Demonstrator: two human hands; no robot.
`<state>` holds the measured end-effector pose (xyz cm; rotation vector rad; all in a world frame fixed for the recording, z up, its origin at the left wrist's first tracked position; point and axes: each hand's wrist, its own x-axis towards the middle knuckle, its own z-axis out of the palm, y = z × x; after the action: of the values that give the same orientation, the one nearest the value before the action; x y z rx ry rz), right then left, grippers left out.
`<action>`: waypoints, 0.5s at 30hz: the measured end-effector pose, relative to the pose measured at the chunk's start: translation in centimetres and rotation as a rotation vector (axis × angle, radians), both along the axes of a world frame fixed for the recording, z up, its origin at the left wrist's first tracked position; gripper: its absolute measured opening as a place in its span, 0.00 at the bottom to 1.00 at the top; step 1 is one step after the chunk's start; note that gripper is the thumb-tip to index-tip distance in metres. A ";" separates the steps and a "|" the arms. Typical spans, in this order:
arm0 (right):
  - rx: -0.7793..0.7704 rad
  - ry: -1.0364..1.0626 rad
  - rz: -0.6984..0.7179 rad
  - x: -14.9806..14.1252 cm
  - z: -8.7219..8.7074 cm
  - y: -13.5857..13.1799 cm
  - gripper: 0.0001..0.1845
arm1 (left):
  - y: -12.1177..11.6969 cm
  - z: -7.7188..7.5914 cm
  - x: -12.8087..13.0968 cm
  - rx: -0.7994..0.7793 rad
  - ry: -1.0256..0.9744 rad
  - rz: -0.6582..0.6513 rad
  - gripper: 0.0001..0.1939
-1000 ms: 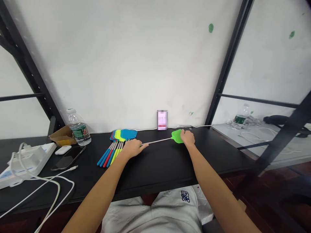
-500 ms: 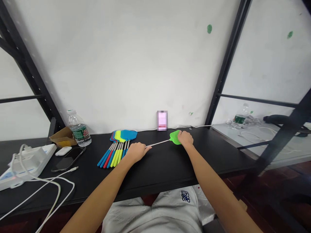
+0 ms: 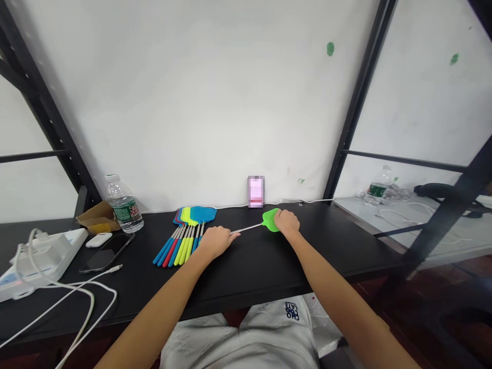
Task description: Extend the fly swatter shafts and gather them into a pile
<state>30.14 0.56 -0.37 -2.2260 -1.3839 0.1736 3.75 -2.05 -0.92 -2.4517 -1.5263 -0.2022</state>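
Note:
A green fly swatter (image 3: pixel 271 220) is stretched between my two hands above the black table. My right hand (image 3: pixel 287 222) grips the edge of its perforated head. Closed around the handle end is my left hand (image 3: pixel 216 241), which hides the grip; the thin metal rod shows between the hands. Left of my left hand, several fly swatters (image 3: pixel 183 238) with blue, red and yellow handles lie side by side in a row, their heads overlapping toward the wall.
A phone (image 3: pixel 256 191) leans on the wall behind. At left are a water bottle (image 3: pixel 125 207), a cardboard box (image 3: pixel 99 218), a white case (image 3: pixel 99 240), a dark phone (image 3: pixel 107 252), a power strip (image 3: pixel 46 261) and white cables (image 3: pixel 92 302). Black rack posts (image 3: pixel 355 102) flank the table (image 3: pixel 246 277).
My right hand has moved a little left with the swatter head, so the visible rod is shorter. My left hand stays almost in place.

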 end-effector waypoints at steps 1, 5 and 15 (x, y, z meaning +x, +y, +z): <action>0.007 -0.002 -0.003 -0.6 0.0 -0.1 0.28 | -0.1 0.0 0.2 -0.001 -0.004 -0.001 0.38; 0.057 -0.023 0.022 -3.3 0.0 -0.8 0.26 | -0.4 -0.1 1.0 -0.005 -0.029 0.007 0.38; 0.077 -0.051 0.047 -5.0 -0.5 -1.5 0.24 | -0.8 -0.2 1.4 -0.012 -0.026 0.029 0.36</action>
<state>25.10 -0.98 -0.84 -2.1497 -1.4463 0.0793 5.19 -2.80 -1.07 -2.4437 -1.5772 -0.2210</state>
